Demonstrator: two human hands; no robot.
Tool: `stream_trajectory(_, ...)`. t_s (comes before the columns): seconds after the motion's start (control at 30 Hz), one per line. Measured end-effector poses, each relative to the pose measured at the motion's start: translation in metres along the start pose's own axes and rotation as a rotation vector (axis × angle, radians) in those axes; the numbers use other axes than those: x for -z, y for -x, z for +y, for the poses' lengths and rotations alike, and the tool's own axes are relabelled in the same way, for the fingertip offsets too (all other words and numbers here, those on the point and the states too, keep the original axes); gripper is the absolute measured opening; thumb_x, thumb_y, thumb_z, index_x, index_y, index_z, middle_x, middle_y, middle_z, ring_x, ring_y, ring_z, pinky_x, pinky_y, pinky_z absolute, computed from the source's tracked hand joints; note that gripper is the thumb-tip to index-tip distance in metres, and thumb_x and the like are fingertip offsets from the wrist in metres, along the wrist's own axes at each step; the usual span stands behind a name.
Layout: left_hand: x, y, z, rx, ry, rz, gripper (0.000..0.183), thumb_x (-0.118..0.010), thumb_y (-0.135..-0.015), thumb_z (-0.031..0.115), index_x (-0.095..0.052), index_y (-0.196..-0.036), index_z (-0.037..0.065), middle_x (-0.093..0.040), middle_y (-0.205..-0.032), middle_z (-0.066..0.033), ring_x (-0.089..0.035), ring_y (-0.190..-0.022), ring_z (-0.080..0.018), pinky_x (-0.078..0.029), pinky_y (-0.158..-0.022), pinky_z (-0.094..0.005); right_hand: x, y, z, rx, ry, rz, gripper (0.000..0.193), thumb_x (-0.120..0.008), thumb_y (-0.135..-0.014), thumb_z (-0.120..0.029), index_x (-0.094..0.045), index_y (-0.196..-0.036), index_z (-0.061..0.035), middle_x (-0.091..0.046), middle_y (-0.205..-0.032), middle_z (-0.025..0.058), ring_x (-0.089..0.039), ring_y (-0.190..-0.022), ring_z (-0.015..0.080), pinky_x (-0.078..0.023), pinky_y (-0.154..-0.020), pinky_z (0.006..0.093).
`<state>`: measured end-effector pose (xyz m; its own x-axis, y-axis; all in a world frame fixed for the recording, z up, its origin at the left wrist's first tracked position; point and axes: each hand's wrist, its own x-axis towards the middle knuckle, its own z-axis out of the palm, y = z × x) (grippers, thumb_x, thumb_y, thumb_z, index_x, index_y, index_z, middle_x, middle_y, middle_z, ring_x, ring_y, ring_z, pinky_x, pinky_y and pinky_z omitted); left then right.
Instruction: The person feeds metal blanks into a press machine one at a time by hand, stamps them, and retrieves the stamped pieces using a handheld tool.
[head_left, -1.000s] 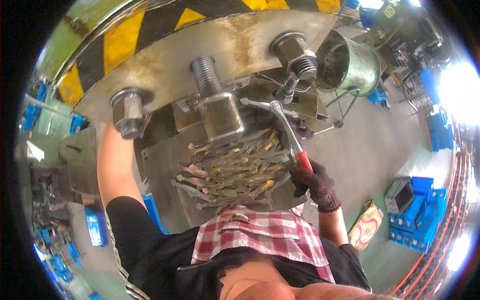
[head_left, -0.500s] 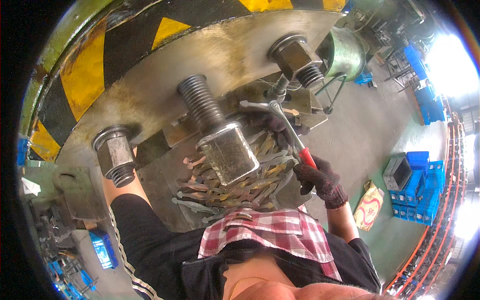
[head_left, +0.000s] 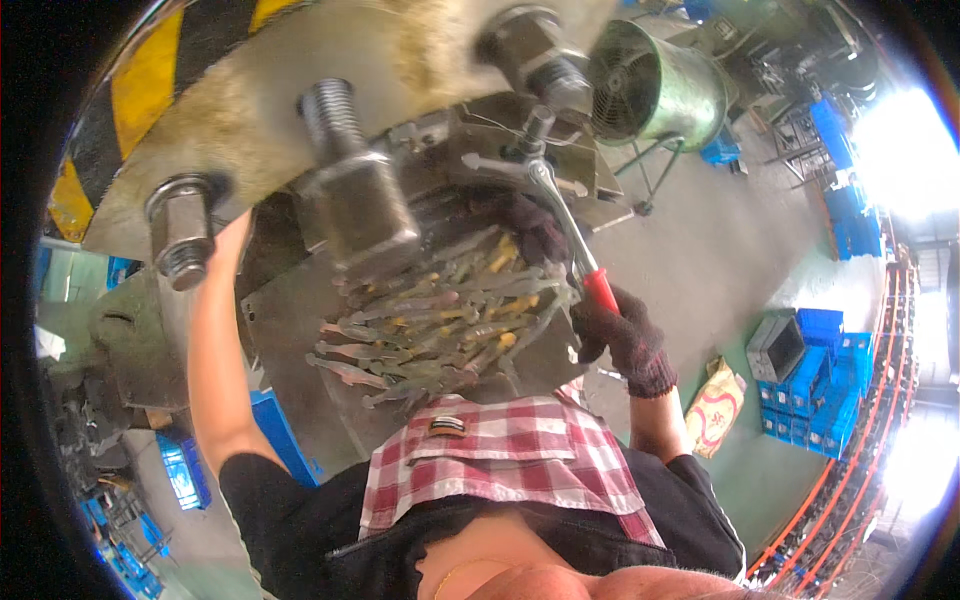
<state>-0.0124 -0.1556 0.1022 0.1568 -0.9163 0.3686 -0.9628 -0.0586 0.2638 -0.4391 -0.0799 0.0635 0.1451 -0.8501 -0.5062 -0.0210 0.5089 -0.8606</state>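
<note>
While right hand in dark knitted glove (head_left: 622,340) is wrapped closed round red grip of long steel ratchet wrench (head_left: 568,225), wrench head overlaps upright steel socket (head_left: 537,128), right of heap of flat metal parts (head_left: 430,335). Wrench judged stiff, fairly heavy, not fragile; bare steel probably slick, so red grip best hold. Left forearm (head_left: 215,350) vanishes under pale steel plate (head_left: 250,110). Second dark glove near shaft, probably left hand (head_left: 537,228): fingers obscured, grip cannot be told. Head-socket contact hard to make out.
</note>
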Motion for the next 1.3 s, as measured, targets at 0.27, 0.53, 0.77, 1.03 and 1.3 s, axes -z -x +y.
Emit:
stream_trajectory(0.27, -0.113, 0.112, 0.157, -0.729, 0.279, -0.48, 0.05, -0.06, -0.085, 0.033, -0.047, -0.128, 0.011, -0.045, -0.133, -0.0119, -0.042, -0.123, -0.0313, -0.036, -0.101, -0.0458, 0.014, -0.017, 0.004, 0.054, -0.026, 0.033, 0.035, -0.067, -0.082, -0.019, -0.058, -0.11, 0.0004, -0.055, -0.07, 0.0012, -0.056, -0.054, 0.0102, -0.047, -0.047, 0.024)
stream_trajectory(0.53, -0.15, 0.139, 0.132, -0.741, 0.117, -0.681, 0.052, -0.047, -0.092, 0.032, -0.035, -0.14, 0.019, -0.024, -0.15, -0.0063, -0.02, -0.139, -0.0248, -0.022, -0.111, -0.0491, 0.002, -0.005, 0.021, 0.058, -0.003, 0.048, 0.028, -0.066, -0.083, -0.021, -0.061, -0.101, 0.0005, -0.056, -0.07, 0.0017, -0.057, -0.058, 0.0108, -0.047, -0.048, 0.0242)
stream_trajectory(0.77, -0.104, 0.154, 0.095, -0.66, 0.065, -0.587, 0.046, -0.055, -0.088, 0.026, -0.046, -0.133, 0.018, -0.038, -0.142, -0.0097, -0.034, -0.133, -0.0268, -0.032, -0.108, -0.042, -0.002, -0.013, 0.03, 0.005, 0.01, -0.024, 0.03, -0.067, -0.083, -0.025, -0.062, -0.099, 0.0004, -0.056, -0.07, 0.0016, -0.055, -0.055, 0.0102, -0.047, -0.047, 0.0246)
stream_trajectory(1.03, -0.12, 0.05, 0.04, -0.299, 0.021, -0.256, 0.02, -0.066, -0.077, 0.013, -0.063, -0.095, 0.005, -0.063, -0.093, -0.0108, -0.061, -0.091, -0.0283, -0.05, -0.077, -0.0395, -0.016, -0.019, 0.015, 0.059, 0.066, -0.086, 0.036, -0.067, -0.083, -0.026, -0.061, -0.106, 0.0005, -0.056, -0.072, 0.0012, -0.055, -0.056, 0.0095, -0.047, -0.046, 0.0245)
stream_trajectory(1.3, -0.15, 0.017, 0.041, -0.495, -0.175, -0.488, 0.023, -0.065, -0.071, 0.011, -0.061, -0.09, 0.0, -0.061, -0.094, -0.017, -0.063, -0.086, -0.0336, -0.052, -0.073, -0.042, -0.034, -0.014, 0.004, 0.038, 0.105, -0.079, 0.037, -0.067, -0.082, -0.026, -0.06, -0.106, 0.001, -0.057, -0.074, 0.0025, -0.055, -0.055, 0.0109, -0.047, -0.047, 0.0252)
